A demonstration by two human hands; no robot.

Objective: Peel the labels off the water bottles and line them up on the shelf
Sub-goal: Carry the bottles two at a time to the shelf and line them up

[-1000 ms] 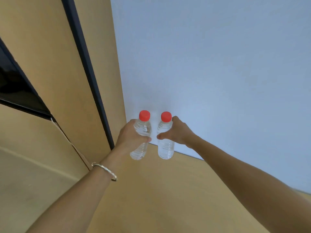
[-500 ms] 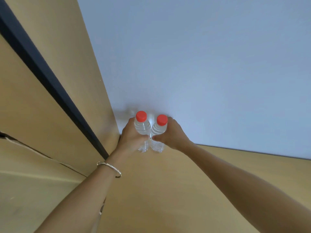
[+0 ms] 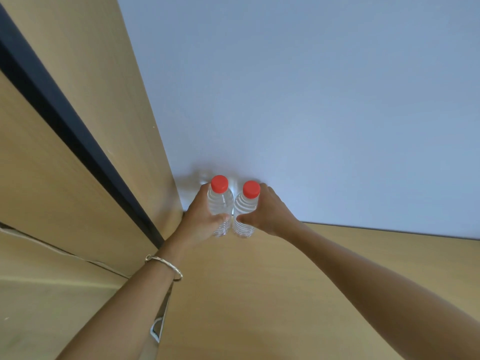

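Two clear water bottles with red caps and no labels stand upright side by side at the back left corner of the wooden shelf (image 3: 259,276). My left hand (image 3: 201,219) grips the left bottle (image 3: 220,203) around its body. The right bottle (image 3: 244,209) is held the same way by my right hand (image 3: 267,214). The two bottles almost touch. Their bases rest on or just above the shelf board, close to the pale back wall.
A wooden side panel (image 3: 124,120) with a dark vertical strip (image 3: 78,141) rises at the left, right beside the left bottle. The pale blue back wall (image 3: 311,100) closes the shelf behind. The shelf board stretches on to the right of the bottles.
Both hands carried the bottles toward the back left corner and brought them together. The bottles were apart and lifted a second ago; now they are close together, low at the shelf board.
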